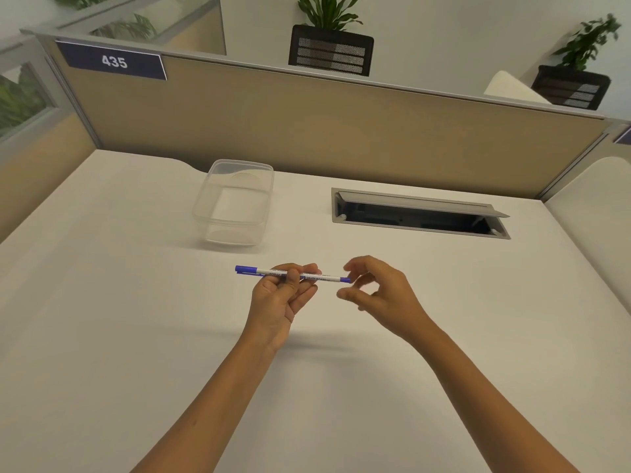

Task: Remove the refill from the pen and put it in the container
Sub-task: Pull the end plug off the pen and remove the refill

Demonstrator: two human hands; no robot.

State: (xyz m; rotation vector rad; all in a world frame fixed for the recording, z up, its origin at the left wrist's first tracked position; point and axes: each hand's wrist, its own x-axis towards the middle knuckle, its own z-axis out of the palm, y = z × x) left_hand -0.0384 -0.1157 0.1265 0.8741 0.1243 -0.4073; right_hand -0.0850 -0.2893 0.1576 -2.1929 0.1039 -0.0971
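A white pen [327,277] with a blue cap at its left end and a blue plug at its right end is held level above the white desk. My left hand [283,295] grips its middle between thumb and fingers. My right hand [379,295] hovers at the pen's right end, its thumb and forefinger apart on either side of the blue tip, holding nothing. The clear plastic container [211,199] stands empty on the desk, behind and to the left of the pen. No refill shows outside the pen.
A cable hatch [420,213] with its lid raised is sunk in the desk at the back right. A tan partition [324,131] closes the desk's far side, with potted plants beyond it.
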